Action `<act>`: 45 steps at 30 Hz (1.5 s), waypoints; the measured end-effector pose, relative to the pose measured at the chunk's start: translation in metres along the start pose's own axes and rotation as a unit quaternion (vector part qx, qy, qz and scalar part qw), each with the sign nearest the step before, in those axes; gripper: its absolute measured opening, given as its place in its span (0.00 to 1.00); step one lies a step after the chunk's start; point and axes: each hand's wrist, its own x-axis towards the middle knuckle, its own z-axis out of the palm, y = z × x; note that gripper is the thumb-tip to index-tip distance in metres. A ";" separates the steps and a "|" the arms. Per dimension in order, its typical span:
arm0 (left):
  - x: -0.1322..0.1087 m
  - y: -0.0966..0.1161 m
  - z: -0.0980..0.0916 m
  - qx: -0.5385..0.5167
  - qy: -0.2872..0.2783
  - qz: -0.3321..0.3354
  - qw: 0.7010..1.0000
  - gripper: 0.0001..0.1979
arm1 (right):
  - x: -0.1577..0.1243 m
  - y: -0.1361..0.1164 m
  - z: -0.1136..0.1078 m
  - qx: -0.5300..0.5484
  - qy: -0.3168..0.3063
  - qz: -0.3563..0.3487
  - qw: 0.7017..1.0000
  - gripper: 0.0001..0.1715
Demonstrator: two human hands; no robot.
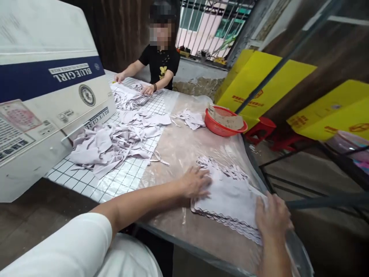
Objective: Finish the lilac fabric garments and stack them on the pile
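A stack of pale lilac cloth pieces with scalloped edges (230, 200) lies on the plastic-covered table (184, 150) near its front right corner. My left hand (196, 181) lies flat on the stack's left edge, fingers stretched out. My right hand (272, 217) rests on the stack's right front corner, fingers spread over the cloth. Neither hand grips anything.
A loose heap of lilac cloth scraps (109, 144) covers the checked sheet at left, beside a large white "BLUE GIRL" carton (43, 88). A red basket (225, 121) and a small scrap pile (191, 118) sit further back. Another person (160, 61) handles cloth at the far end. Yellow boxes (259, 82) stand right.
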 end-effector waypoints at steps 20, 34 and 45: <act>-0.114 -0.088 -0.251 -0.442 0.235 -0.081 0.862 0.10 | -0.037 -0.338 -0.038 0.499 -0.149 -0.146 0.841 0.26; -0.128 -0.144 -0.140 -0.475 0.070 -0.395 0.783 0.15 | -0.054 -0.266 -0.009 0.410 -0.282 0.015 0.867 0.16; -0.146 -0.147 -0.110 -0.639 -0.020 -0.310 0.704 0.21 | -0.083 -0.314 -0.009 0.400 -0.208 -0.088 0.888 0.25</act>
